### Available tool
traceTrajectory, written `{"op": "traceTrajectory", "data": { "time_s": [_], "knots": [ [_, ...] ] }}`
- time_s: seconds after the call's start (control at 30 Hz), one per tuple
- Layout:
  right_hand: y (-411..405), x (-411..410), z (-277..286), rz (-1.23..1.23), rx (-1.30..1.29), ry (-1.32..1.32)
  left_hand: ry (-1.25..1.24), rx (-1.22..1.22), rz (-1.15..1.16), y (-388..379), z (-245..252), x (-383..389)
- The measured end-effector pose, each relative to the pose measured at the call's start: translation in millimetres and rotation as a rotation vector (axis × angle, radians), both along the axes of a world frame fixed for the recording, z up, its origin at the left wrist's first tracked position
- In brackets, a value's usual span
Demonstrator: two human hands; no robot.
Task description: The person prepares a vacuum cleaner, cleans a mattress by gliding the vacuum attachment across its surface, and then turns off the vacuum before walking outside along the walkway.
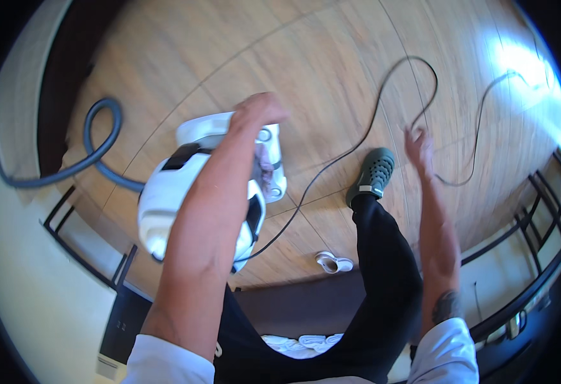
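A white canister vacuum cleaner with black panels stands on the wood-look floor before me, to the left. My left hand, blurred, is over the white part at the vacuum's far end; whether its fingers grip anything is hidden. Below that hand, pinkish-grey matter shows in the white part. A thin black power cord runs from the vacuum, loops, and comes down to my right hand. The fingers there are closed on the cord, which carries on past the wrist towards the bright patch.
A grey corrugated hose curls from the vacuum to the left. My foot in a green clog is beside the cord. A small white shoe lies near a dark padded seat. Black metal frames stand at the sides.
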State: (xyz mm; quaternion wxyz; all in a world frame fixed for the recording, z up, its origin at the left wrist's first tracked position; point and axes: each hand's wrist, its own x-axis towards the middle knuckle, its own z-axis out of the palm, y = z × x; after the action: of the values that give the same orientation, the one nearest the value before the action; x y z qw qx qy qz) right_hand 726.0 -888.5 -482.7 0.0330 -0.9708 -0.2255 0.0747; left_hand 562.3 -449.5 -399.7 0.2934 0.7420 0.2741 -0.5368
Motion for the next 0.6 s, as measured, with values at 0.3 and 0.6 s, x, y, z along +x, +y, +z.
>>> {"op": "traceTrajectory", "data": {
  "time_s": [0.3,0.6],
  "knots": [
    [227,-226,200,-0.265,0.345,1.147,-1.060,0.419,1.273,23,303,-196],
    [304,-300,216,-0.364,0.703,1.577,-0.419,-0.029,2.342,-39,146,-444]
  ]
}}
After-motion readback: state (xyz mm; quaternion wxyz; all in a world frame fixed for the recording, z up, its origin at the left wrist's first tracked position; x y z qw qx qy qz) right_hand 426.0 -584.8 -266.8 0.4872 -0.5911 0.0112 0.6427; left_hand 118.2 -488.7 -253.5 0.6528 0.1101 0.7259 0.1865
